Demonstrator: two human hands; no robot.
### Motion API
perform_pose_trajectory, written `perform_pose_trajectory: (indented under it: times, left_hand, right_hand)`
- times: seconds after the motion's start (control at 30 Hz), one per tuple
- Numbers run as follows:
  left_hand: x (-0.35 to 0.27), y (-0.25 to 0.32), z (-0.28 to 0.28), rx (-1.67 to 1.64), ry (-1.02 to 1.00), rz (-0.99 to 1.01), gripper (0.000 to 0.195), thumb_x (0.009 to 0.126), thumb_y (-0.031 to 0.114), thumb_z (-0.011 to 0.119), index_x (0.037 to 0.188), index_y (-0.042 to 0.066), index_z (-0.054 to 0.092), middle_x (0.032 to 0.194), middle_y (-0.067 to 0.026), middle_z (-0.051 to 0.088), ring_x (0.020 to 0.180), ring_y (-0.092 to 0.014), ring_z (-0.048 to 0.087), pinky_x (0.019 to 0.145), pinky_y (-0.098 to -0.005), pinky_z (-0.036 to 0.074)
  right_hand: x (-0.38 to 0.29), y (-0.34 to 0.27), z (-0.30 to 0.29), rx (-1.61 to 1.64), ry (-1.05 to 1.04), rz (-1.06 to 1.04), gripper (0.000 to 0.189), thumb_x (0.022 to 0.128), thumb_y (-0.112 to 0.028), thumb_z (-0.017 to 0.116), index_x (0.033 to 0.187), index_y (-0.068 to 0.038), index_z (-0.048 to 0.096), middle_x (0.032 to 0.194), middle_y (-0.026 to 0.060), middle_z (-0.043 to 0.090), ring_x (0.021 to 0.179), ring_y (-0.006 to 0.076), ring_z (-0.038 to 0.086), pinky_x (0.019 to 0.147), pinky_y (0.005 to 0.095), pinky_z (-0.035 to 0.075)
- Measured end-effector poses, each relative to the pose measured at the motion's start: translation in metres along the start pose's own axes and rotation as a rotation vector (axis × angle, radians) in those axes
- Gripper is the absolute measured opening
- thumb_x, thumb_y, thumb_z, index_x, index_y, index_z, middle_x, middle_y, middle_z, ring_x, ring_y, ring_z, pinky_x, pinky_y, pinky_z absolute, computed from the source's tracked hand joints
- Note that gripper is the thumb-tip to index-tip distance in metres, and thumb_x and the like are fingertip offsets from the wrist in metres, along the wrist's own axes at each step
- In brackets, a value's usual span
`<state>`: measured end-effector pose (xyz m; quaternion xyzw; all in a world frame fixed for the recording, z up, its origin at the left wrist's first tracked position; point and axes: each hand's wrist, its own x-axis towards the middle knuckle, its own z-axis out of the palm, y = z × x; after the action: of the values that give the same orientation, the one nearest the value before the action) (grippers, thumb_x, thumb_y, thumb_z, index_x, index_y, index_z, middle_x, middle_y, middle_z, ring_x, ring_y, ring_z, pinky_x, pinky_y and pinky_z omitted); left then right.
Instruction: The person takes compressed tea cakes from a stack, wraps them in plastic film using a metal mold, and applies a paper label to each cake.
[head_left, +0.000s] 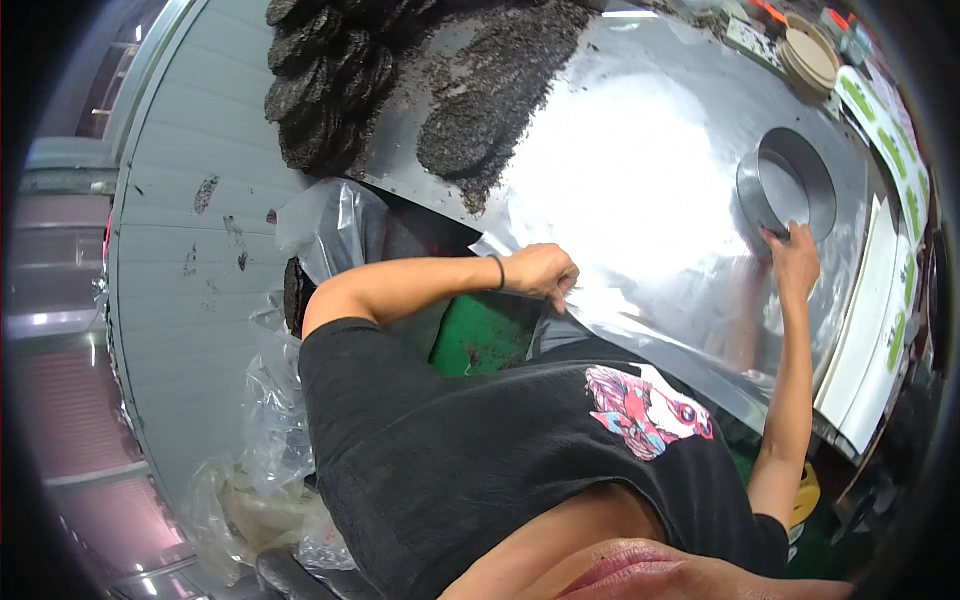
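My left hand (541, 274) is at the near edge of a shiny metal work table, its fingers pinched on the edge of a clear plastic sheet (637, 337). My right hand (796, 262) grips the near rim of a round metal ring (823, 187), thumb outside and fingers within the rim. The ring stands on the right part of the table (720, 97). Glare hides much of the sheet's outline.
Dark, rough, flat pieces (480, 127) lie on the table's far left, beside a tall stack of them (322, 82). White strips with green print (862, 337) line the right edge. Pale round discs (810, 56) sit at the far right. Plastic bags (277, 420) hang at left.
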<state>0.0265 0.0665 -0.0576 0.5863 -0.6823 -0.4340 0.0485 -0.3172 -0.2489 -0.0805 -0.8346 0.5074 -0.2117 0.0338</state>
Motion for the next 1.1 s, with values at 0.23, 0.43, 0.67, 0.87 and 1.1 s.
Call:
perform_pose_trajectory:
  times: [0.23, 0.43, 0.67, 0.87, 1.1]
  left_hand:
    - [0.092, -0.032, -0.090, -0.135, -0.026, -0.042, 0.026, 0.095, 0.030, 0.073, 0.094, 0.004, 0.076, 0.086, -0.0062, 0.074, 0.075, -0.015, 0.070, 0.071, -0.0321, 0.058]
    - [0.047, 0.117, -0.200, 0.180, 0.681, 0.404, 0.011, 0.096, 0.014, 0.070, 0.094, 0.003, 0.069, 0.085, -0.0072, 0.073, 0.079, -0.017, 0.070, 0.073, -0.0301, 0.056]
    - [0.022, 0.050, -0.082, -0.005, 0.355, 0.440, 0.017, 0.087, 0.019, 0.077, 0.085, 0.006, 0.066, 0.121, -0.0091, 0.072, 0.102, -0.031, 0.065, 0.089, -0.0418, 0.050]
    - [0.058, 0.007, -0.012, 0.284, 0.114, 0.562, 0.022, 0.081, 0.013, 0.067, 0.103, 0.012, 0.072, 0.117, -0.0068, 0.064, 0.103, -0.030, 0.059, 0.087, -0.0429, 0.050]
    - [0.066, 0.059, -0.043, 0.364, -0.270, -0.094, 0.049, 0.096, 0.039, 0.060, 0.128, 0.001, 0.060, 0.115, -0.0212, 0.066, 0.081, -0.040, 0.070, 0.071, -0.0489, 0.056]
  right_hand:
    - [-0.032, -0.080, -0.131, 0.773, -0.294, -0.571, 0.034, 0.071, -0.033, 0.087, 0.078, -0.006, 0.068, 0.077, 0.0065, 0.055, 0.067, 0.0278, 0.057, 0.057, 0.0384, 0.041]
    - [-0.084, -0.107, -0.095, 0.349, -0.264, -0.654, 0.032, 0.073, -0.031, 0.083, 0.079, -0.008, 0.061, 0.076, 0.0098, 0.054, 0.068, 0.0291, 0.061, 0.057, 0.0421, 0.050]
    - [-0.112, -0.119, -0.132, 0.499, 0.309, -1.050, 0.032, 0.085, -0.018, 0.075, 0.113, -0.004, 0.071, 0.128, 0.0182, 0.065, 0.108, 0.0307, 0.069, 0.081, 0.0393, 0.059]
    - [-0.014, -0.135, -0.222, 0.628, -0.991, -0.519, 0.049, 0.098, -0.034, 0.066, 0.134, 0.000, 0.061, 0.130, 0.0205, 0.066, 0.122, 0.0339, 0.063, 0.102, 0.0434, 0.050]
    - [0.342, 0.008, -0.017, -0.210, -0.357, 0.014, 0.050, 0.094, -0.046, 0.069, 0.096, 0.004, 0.072, 0.104, 0.0237, 0.072, 0.094, 0.0316, 0.071, 0.080, 0.0437, 0.054]
